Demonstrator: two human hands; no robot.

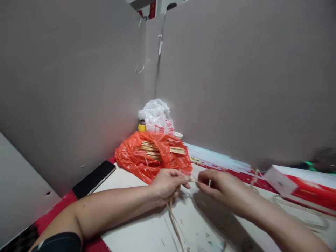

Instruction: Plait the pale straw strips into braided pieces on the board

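My left hand [169, 183] is closed in a pinch on pale, thin straw-like strips [173, 222], whose loose ends hang down over the white board [141, 224]. A short length of strip spans the gap to my right hand [216, 183], which pinches it between thumb and fingers. Just behind my hands lies a crumpled orange plastic bag [128, 157], with a bundle of flat straw-coloured strips [152, 150] showing in its opening. My fingers partly hide how the strips are joined.
A black phone [94, 177] lies left of the bag. Behind it are a white plastic bag [156, 113] and a yellow jar [141, 126]. A red and white box [304, 189] stands at right. Grey panels [236, 80] wall in the back and left.
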